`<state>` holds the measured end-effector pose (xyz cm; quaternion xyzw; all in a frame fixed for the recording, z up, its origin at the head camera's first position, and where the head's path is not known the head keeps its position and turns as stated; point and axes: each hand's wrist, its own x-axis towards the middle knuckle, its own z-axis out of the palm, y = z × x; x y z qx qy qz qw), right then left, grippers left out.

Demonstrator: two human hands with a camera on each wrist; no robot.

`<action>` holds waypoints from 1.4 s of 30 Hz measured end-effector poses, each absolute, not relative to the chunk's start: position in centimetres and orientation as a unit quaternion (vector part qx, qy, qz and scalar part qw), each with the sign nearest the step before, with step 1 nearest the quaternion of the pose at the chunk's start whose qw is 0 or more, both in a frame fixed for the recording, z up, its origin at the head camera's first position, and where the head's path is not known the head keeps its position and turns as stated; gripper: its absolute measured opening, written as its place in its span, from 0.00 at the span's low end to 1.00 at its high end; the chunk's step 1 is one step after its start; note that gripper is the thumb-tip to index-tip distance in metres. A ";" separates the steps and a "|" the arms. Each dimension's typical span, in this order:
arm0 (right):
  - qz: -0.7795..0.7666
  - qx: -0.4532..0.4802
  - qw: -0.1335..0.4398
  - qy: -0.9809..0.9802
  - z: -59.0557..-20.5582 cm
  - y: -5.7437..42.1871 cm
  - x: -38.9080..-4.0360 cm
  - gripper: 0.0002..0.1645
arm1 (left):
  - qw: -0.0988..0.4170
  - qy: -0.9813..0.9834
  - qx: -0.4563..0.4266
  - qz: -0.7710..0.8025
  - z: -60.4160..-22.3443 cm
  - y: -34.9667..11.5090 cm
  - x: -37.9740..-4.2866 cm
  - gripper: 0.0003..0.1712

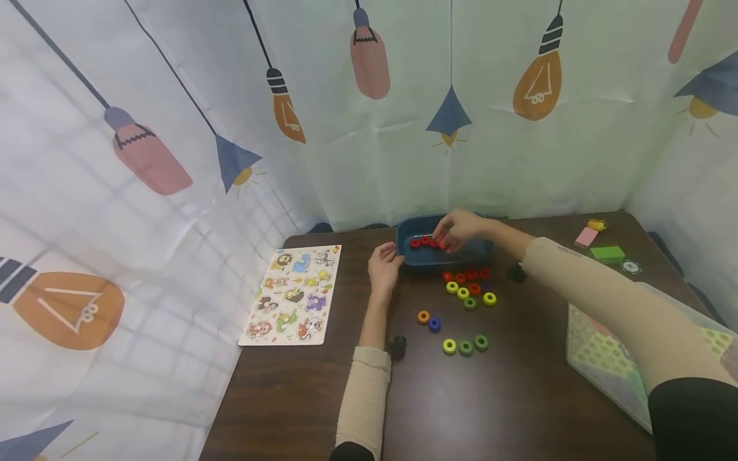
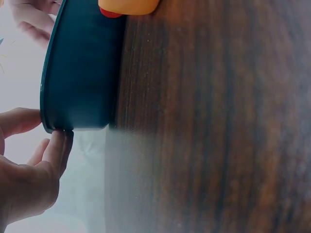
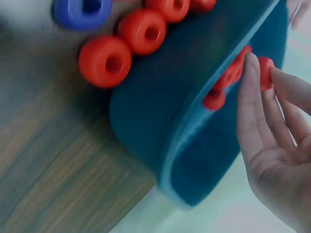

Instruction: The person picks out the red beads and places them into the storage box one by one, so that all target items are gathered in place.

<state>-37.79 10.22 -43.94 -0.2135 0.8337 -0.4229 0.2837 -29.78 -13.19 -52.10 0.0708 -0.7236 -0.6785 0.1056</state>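
Observation:
A dark blue tub (image 1: pixel 426 258) stands at the back of the table with several red rings (image 1: pixel 425 241) inside. At its left end my left hand (image 1: pixel 383 267) grips the corner, with finger and thumb at the rim and end wall, clearest in the left wrist view. My right hand (image 1: pixel 458 230) reaches over the tub. In the right wrist view it pinches a red ring (image 3: pixel 266 74) between thumb and fingers, above the other red rings (image 3: pixel 228 77). More red rings (image 1: pixel 472 274) lie on the table against the tub's front.
Yellow rings (image 1: pixel 452 288), green rings (image 1: pixel 469 303), an orange ring (image 1: pixel 423 317) and a blue ring (image 1: pixel 434 324) lie in front. An animal puzzle board (image 1: pixel 328 320) is at left. At right are a green block (image 1: pixel 607 255), a pink block (image 1: pixel 586 237) and a patterned board (image 1: pixel 605 352).

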 end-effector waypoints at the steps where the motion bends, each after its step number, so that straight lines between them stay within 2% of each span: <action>1: -0.421 -0.208 0.284 0.836 -44.3 10.5 -38.3 0.19 | 0.106 -0.722 0.070 -0.680 -52.2 -13.1 -29.7 0.25; 8: -0.400 -0.185 0.284 0.851 -45.9 11.1 -40.0 0.19 | 0.109 -0.716 0.063 -0.687 -52.4 -12.8 -29.5 0.24; 19: -0.396 -0.152 0.233 0.875 -47.8 12.2 -41.8 0.18 | 0.106 -0.718 0.060 -0.685 -52.0 -12.5 -29.5 0.26; 26: -0.418 -0.144 0.233 0.866 -48.1 12.3 -42.0 0.18 | 0.109 -0.716 0.055 -0.687 -51.8 -12.8 -29.7 0.26; 35: -0.461 -0.127 0.285 0.831 -48.4 11.7 -41.9 0.24 | 0.114 -0.725 0.065 -0.676 -51.9 -13.2 -29.6 0.25; 38: -0.469 -0.128 0.280 0.828 -48.4 12.0 -41.8 0.26 | 0.111 -0.722 0.064 -0.680 -52.0 -13.1 -29.6 0.24; 42: -0.474 -0.154 0.244 0.832 -47.3 11.8 -40.7 0.20 | 0.115 -0.718 0.063 -0.683 -52.1 -13.1 -29.7 0.23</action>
